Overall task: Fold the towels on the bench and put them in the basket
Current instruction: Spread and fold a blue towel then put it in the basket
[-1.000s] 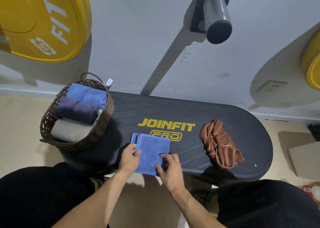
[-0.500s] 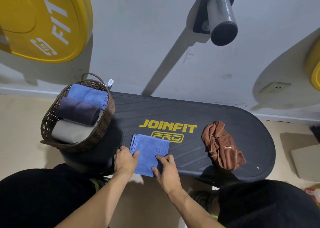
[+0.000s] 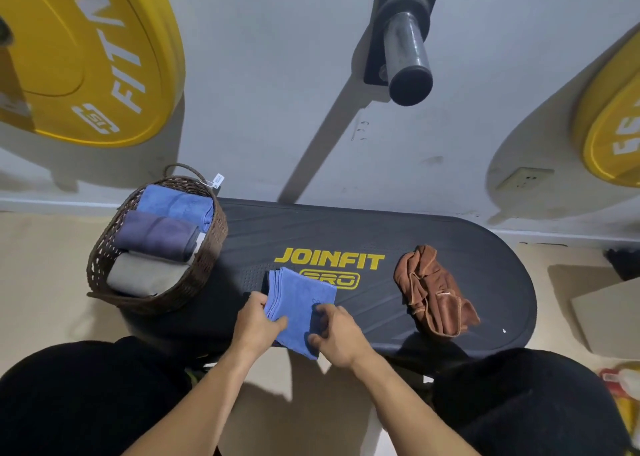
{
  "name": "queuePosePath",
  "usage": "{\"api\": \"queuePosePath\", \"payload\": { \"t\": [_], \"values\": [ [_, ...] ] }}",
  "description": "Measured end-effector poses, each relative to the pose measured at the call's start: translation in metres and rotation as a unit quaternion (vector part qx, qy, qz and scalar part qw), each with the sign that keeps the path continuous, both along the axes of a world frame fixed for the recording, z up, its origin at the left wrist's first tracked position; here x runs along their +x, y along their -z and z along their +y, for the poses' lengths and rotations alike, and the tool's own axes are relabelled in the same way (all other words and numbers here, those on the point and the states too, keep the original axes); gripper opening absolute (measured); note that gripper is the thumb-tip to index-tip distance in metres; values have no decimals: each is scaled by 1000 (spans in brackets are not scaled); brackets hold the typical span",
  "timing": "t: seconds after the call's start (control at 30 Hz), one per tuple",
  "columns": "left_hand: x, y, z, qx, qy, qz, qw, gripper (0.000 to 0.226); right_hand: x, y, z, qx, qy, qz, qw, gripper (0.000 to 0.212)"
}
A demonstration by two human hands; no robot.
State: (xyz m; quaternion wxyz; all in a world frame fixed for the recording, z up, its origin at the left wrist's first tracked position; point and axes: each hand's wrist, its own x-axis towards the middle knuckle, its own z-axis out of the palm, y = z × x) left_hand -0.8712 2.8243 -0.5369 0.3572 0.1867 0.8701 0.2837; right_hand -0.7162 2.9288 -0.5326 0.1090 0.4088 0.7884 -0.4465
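Far left on the worktop (image 3: 346,230) sits the wicker basket (image 3: 104,247), already holding three folded towels lined up: a blue one (image 3: 176,204) at the back, a purple one (image 3: 156,233) in the middle, a grey one (image 3: 145,277) nearest the person. So that part's basically done.

Next over, the person's left hand (image 3: 256,324) is curled round the left edge of the folded blue towel (image 3: 298,303), thumb on top, pinching it. A second ago that hand was just resting flat-ish on the towel's near corner, smoothing it. Right hand (image 3: 334,334) is on the same towel at its near right side, fingers bent and gripping the fabric; earlier it was only pressing down with the fingertips. The towel itself now looks tilted, with its near edge hanging past the front lip of the worktop, where before it lay square. Looks to me like the folding's finished and it's about to get lifted toward the basket.

Further right, the brown towel (image 3: 433,292) is the same crumpled heap as before, untouched, well apart from both hands. That's the last one left to fold, I reckon.
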Motion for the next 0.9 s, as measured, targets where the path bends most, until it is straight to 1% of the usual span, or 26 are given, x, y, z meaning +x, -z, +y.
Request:
{"api": "queuePosePath", "payload": {
  "t": [0.07,0.1,0.2,0.27,0.33,0.4,0.47,0.53,0.6,0.63,0.7,0.77,0.83,0.9],
  "values": [
    [7,-14,2,77,41,57,995,36,1,-24,12,13,-11,20,1000,65],
    [10,-21,3,117,67,85,987,38,1,-38,18,35,-20,34,999,67],
    [20,-42,2,210,142,155,955,41,5,-82,40,133,-78,79,985,72],
    [24,-57,2,256,185,195,929,37,10,-110,55,176,-119,122,970,75],
    [26,-76,5,305,223,221,899,31,16,-133,65,197,-172,146,954,86],
    [25,-97,10,341,245,208,883,25,21,-146,66,191,-232,157,941,90],
    [20,-117,14,359,257,165,882,19,25,-148,60,148,-234,186,943,79],
    [14,-132,17,360,275,141,880,14,29,-144,54,106,-184,221,952,64],
    [7,-137,22,356,284,123,881,11,33,-136,54,103,-145,229,957,54],
    [4,-137,24,351,280,110,886,12,34,-132,56,118,-152,212,958,51],
    [1,-132,28,335,282,87,895,13,34,-127,59,152,-174,172,958,48],
    [3,-124,32,319,309,81,892,11,31,-125,63,145,-151,195,958,47],
    [6,-116,34,322,340,98,878,8,27,-122,64,119,-133,230,957,47],
    [7,-109,36,322,359,114,868,8,25,-115,63,90,-116,242,959,46]
  ]
}}
